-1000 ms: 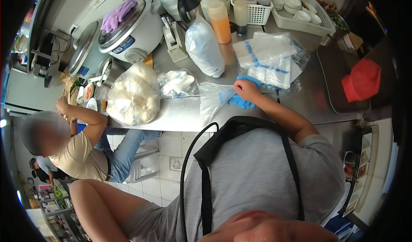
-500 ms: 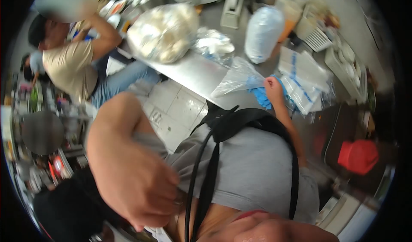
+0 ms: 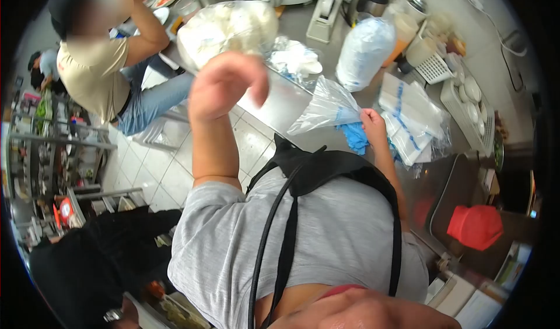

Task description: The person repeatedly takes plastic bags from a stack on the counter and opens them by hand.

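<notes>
My right hand [image 3: 373, 126] pinches the gathered neck of a clear plastic bag [image 3: 326, 108], which fans out to the left over the table's edge. Crumpled blue plastic or gloves [image 3: 354, 136] lie just below that hand. Raised above the floor and near the counter's front edge, my left hand [image 3: 230, 84] is blurred. Its fingers are loosely curved, with a gap showing and nothing visible in them. Beyond it sits a large clear bag of pale, rounded pieces [image 3: 227, 31]. A stack of flat clear bags with blue print [image 3: 408, 119] lies right of my right hand.
On the metal counter [image 3: 280, 92] stand a filled whitish plastic bag [image 3: 366, 54], crumpled white plastic [image 3: 294, 57], a tape dispenser [image 3: 325, 19] and a rack of bowls [image 3: 469, 104]. A person in a beige shirt [image 3: 96, 78] sits at left. A red cap-like item [image 3: 475, 227] is at right.
My left hand has moved away from my neck, up and forward toward the counter. My right hand stays on the clear bag in nearly the same place. The view has shifted slightly.
</notes>
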`<control>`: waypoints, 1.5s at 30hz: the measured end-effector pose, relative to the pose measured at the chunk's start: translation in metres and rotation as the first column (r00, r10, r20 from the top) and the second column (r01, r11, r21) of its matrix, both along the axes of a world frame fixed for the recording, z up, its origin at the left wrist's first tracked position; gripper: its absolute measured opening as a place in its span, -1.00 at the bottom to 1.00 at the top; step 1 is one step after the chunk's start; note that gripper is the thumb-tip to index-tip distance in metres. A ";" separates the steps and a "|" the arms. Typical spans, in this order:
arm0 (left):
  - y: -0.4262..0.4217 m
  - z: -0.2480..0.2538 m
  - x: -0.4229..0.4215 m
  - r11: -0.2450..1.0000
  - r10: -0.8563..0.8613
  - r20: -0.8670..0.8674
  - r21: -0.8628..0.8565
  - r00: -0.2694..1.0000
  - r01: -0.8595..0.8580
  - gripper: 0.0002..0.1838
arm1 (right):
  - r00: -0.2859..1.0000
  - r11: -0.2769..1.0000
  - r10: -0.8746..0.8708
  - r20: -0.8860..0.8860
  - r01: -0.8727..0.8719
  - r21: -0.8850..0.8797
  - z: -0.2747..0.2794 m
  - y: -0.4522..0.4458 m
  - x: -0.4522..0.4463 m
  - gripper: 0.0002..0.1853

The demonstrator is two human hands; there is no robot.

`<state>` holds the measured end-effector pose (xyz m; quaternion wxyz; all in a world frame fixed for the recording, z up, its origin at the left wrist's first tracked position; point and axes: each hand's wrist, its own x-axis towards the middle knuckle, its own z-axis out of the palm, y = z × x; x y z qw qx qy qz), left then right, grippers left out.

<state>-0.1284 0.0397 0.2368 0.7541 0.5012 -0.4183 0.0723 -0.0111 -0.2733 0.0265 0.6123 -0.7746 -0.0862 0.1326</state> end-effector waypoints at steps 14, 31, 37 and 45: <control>-0.103 -0.170 0.062 0.775 0.478 -0.582 0.631 0.658 -0.004 -0.42 | 0.991 0.918 0.104 -0.083 -0.064 0.391 0.076 0.035 -0.009 -0.82; -0.073 -0.176 0.077 0.821 0.511 -0.469 0.515 0.720 -0.248 -0.44 | 0.815 0.887 0.404 -0.416 -0.237 0.396 0.059 0.043 -0.034 -0.76; -0.071 -0.176 0.072 0.776 0.584 -0.447 0.552 0.677 -0.305 -0.43 | 1.000 0.902 -0.007 -0.010 0.010 0.431 0.046 0.046 -0.031 -0.81; -0.066 -0.180 0.062 0.719 0.564 -0.434 0.677 0.703 -0.157 -0.52 | 0.659 0.825 0.446 -0.606 -0.040 0.563 0.057 0.027 -0.028 -0.81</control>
